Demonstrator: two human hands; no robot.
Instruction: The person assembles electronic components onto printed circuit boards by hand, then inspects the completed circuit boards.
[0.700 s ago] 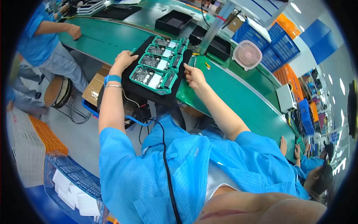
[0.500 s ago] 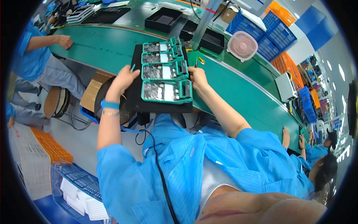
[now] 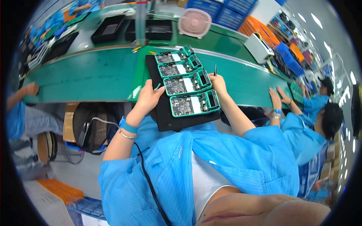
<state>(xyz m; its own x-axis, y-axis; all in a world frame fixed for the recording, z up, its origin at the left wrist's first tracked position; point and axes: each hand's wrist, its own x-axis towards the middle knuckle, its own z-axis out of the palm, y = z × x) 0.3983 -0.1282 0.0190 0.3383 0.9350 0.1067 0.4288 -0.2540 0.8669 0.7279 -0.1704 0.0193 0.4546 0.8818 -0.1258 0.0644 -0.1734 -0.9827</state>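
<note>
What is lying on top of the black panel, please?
Four green-framed units with exposed circuit boards lie in a row on the black panel. The panel's surface beneath them is hidden.

This is a factory floor, most likely an electronics assembly line. A long green bench point(image 3: 94, 67) runs across the room, with co-workers point(image 3: 296, 130) in matching blue shirts along it. Four open units point(image 3: 188, 84) sit in a row, their circuit boards point(image 3: 182, 106) bare. Black trays point(image 3: 103, 38) stand at the bench's far side, and blue crates point(image 3: 230, 19) and orange bins point(image 3: 262, 30) are piled up beyond. Ceiling lights point(image 3: 316, 20) recede in lines. The far right is small and bent, but seems to hold shelves of stock.
</note>
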